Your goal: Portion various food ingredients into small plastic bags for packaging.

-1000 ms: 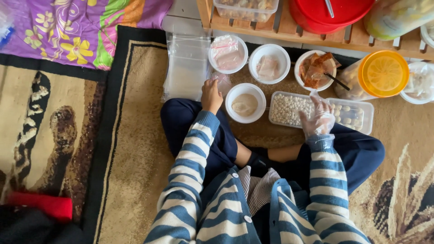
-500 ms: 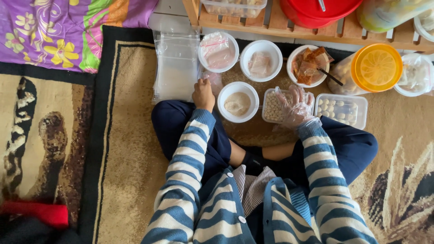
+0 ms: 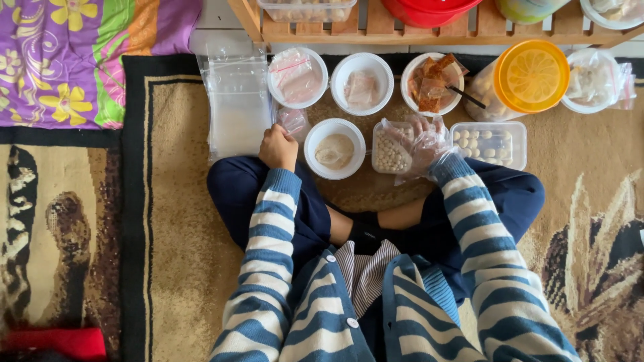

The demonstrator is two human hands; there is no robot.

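Observation:
I sit cross-legged on a rug in striped sleeves. My left hand (image 3: 278,147) is closed on the edge of a small clear plastic bag (image 3: 293,122), just left of a white bowl of pale paste (image 3: 335,149). My right hand (image 3: 424,144) wears a thin clear plastic glove. It rests with fingers spread over the middle of a clear plastic tray (image 3: 493,144) of small pale balls, next to the compartment of smaller beige balls (image 3: 391,153).
A stack of clear bags (image 3: 236,100) lies at the left. Behind are white bowls with bagged food (image 3: 298,75), (image 3: 362,84) and brown pieces (image 3: 433,84), an orange-lidded jar (image 3: 530,75), another bowl (image 3: 590,80) and a low wooden rack (image 3: 429,30). A floral cloth (image 3: 80,60) lies far left.
My gloved right hand has slid left along the tray, from its right end to its middle. My left hand has stayed beside the paste bowl. The view has shifted slightly.

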